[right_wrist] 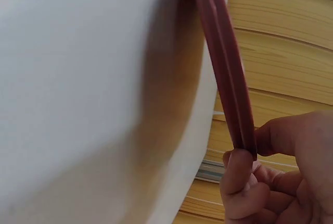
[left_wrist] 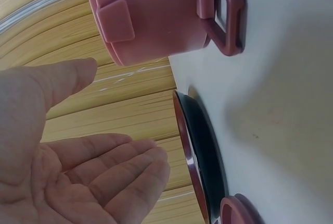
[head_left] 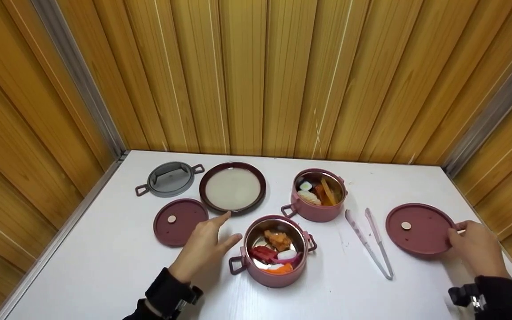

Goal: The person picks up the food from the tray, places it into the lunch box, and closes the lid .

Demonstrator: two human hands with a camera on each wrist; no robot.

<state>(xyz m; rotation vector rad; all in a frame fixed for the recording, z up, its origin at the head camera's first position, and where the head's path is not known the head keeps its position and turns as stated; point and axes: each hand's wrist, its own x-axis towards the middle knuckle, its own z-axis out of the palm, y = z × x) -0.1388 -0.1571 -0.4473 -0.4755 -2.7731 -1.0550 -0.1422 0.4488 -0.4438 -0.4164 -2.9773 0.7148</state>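
Note:
At the right of the head view my right hand pinches the edge of a round maroon lid with a small pale knob. The right wrist view shows this lid between thumb and fingers, raised over the white table with its shadow below. My left hand is held over the table with fingers extended and nothing in them; the palm and fingers show in the left wrist view. Beside it stands a pink pot with toy food inside, including an orange-brown piece and red strips.
A second pink pot with food stands farther back. Pink-and-grey tongs lie between it and the held lid. Left of centre are a dark-rimmed plate, another maroon lid and a grey lid with handles. Wood-patterned walls enclose the table.

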